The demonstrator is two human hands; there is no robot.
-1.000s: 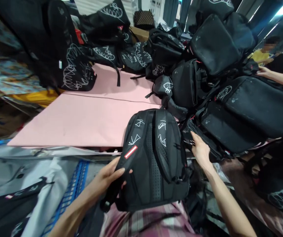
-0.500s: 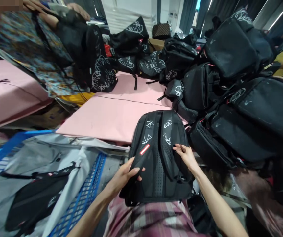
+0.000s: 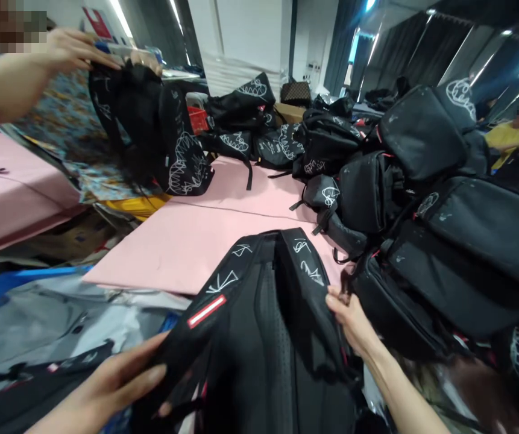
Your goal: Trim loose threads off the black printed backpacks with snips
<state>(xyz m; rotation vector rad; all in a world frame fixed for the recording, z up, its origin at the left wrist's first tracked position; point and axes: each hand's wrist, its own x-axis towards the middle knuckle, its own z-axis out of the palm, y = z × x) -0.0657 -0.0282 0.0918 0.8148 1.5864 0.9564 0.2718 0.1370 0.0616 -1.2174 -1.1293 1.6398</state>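
A black backpack [image 3: 252, 337] with its strap side toward me fills the bottom middle, its lower end cut off by the frame. White scribbled drawings mark both shoulder straps, and the left strap [image 3: 209, 310] bears a red and white label. My left hand [image 3: 128, 377] is closed around that left strap, pulling it out from the back panel. At the outer edge of the right strap [image 3: 308, 271], my right hand [image 3: 349, 316] pinches with thumb and fingers.
A pink table [image 3: 160, 247] lies ahead. Several black bags [image 3: 431, 259] are piled along its right side. At the left, a co-worker's hand [image 3: 72, 48] holds another black backpack [image 3: 150, 120]. A blue crate [image 3: 1, 289] lined with grey sheeting stands low left, a black bag inside.
The left strap has been drawn outward to the left, and the backpack has come closer and lower. The co-worker's arm now reaches over their bag. My view has tilted up.
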